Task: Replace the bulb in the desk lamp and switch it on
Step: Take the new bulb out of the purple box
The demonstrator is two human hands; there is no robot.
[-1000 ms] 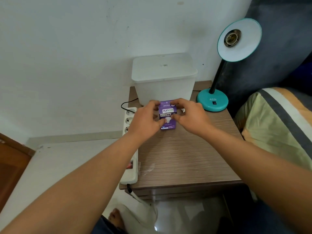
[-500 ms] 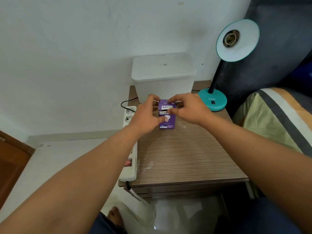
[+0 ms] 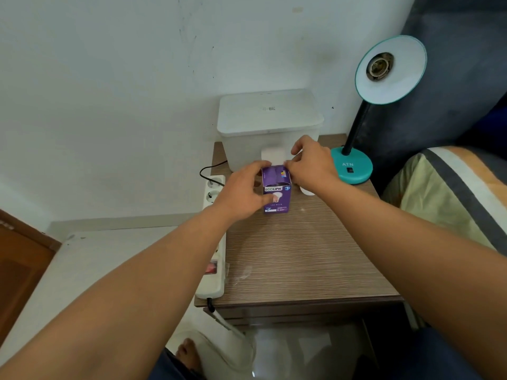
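While your left hand [image 3: 241,197] grips the upright box [image 3: 276,192], your right hand [image 3: 310,165] pinches its top flap (socket [image 3: 380,66] up right, empty).

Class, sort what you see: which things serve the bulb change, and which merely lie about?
For the job: purple bulb box, held by left hand and right hand; teal desk lamp; power strip.
Lying about: white lidded bin; striped pillow.
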